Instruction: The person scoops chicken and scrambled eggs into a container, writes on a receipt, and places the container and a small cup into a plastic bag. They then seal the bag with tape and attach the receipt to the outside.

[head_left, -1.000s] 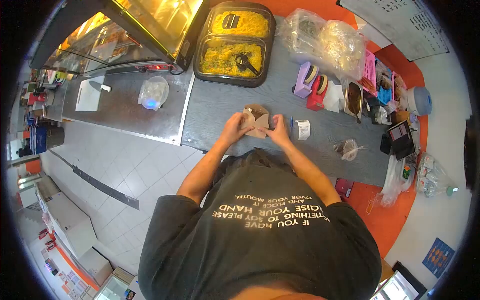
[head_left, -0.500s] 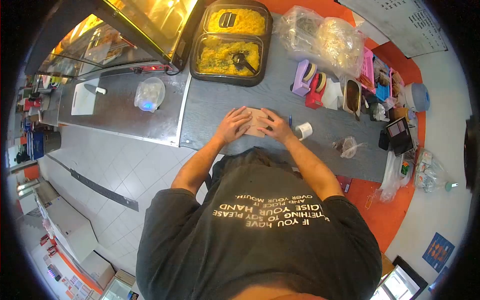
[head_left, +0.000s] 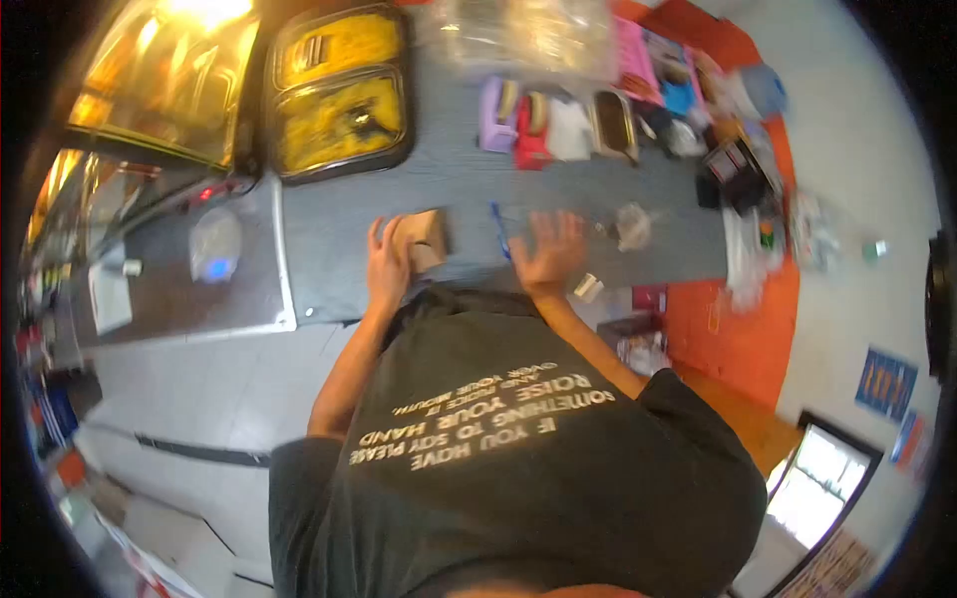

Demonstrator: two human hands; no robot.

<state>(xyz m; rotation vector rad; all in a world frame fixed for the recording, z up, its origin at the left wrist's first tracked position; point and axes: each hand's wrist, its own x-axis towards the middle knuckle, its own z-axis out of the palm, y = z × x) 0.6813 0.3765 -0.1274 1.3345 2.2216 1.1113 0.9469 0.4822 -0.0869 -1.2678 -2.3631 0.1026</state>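
My left hand (head_left: 387, 264) is closed around the near-left side of a small brown cardboard piece (head_left: 427, 237), which looks folded, with a dark gap along its right part. It rests on or just above the grey counter (head_left: 349, 224). Further right, my right hand (head_left: 551, 254) is blurred, its fingers spread with nothing seen in them. A blue pen (head_left: 498, 229) lies just left of its fingers. Close to the right wrist, at the counter's front edge, is a small whitish object (head_left: 588, 288), too smeared to make out fully.
Two yellow-filled compartments sit in a black tray (head_left: 399, 149) at the back left. Behind my right hand stand a purple tape dispenser (head_left: 495, 125), a red one (head_left: 531, 145) and a metal container (head_left: 630, 149). A crumpled plastic bag (head_left: 634, 227) lies right. A glass display case (head_left: 164, 80) rises far left.
My right hand has let go of the cardboard and moved right, fingers spreading. The left hand keeps the cardboard, now tilted or folded up. The camera view has swung right.
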